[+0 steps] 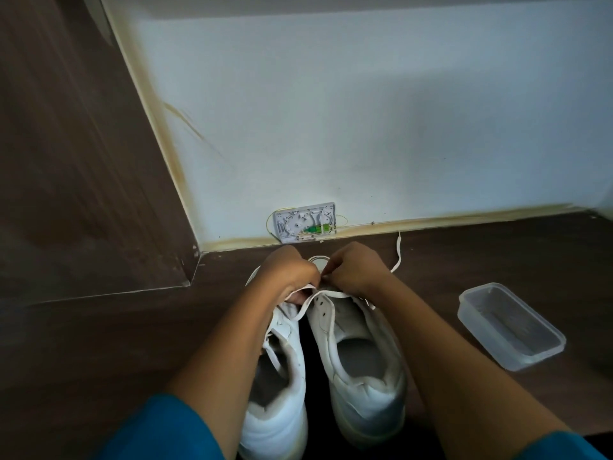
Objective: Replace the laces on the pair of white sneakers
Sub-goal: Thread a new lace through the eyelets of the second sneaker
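Head view: my left hand point(292, 273) and right hand point(355, 270) meet over the toe end of a pair of white sneakers. Both have their fingers curled, and they pinch a white lace point(335, 294) where the fingertips nearly touch. The right hand's thumb and forefinger nip the lace just above the front eyelets of the right sneaker point(361, 360). The left hand's fingers fold over a loop of it, though the grip itself is partly hidden beneath the knuckles.

From the right hand, one loose end of the lace trails across the floor point(497, 254) toward the wall point(365, 127). A row of eyelets shows along the inner flap of the right sneaker. The left sneaker point(285, 386) stands just beside it, heels toward me, with a strip of lace lying across its opening. Whether that strip is the same lace I cannot tell. Blue sleeves point(159, 429) frame the bottom of the shot.

To the right, well apart from the sneakers, a clear plastic tub point(484, 343) sits on the floor. Beyond the hands, a small white cable box point(305, 222) with a green connector is fixed low on the wall.
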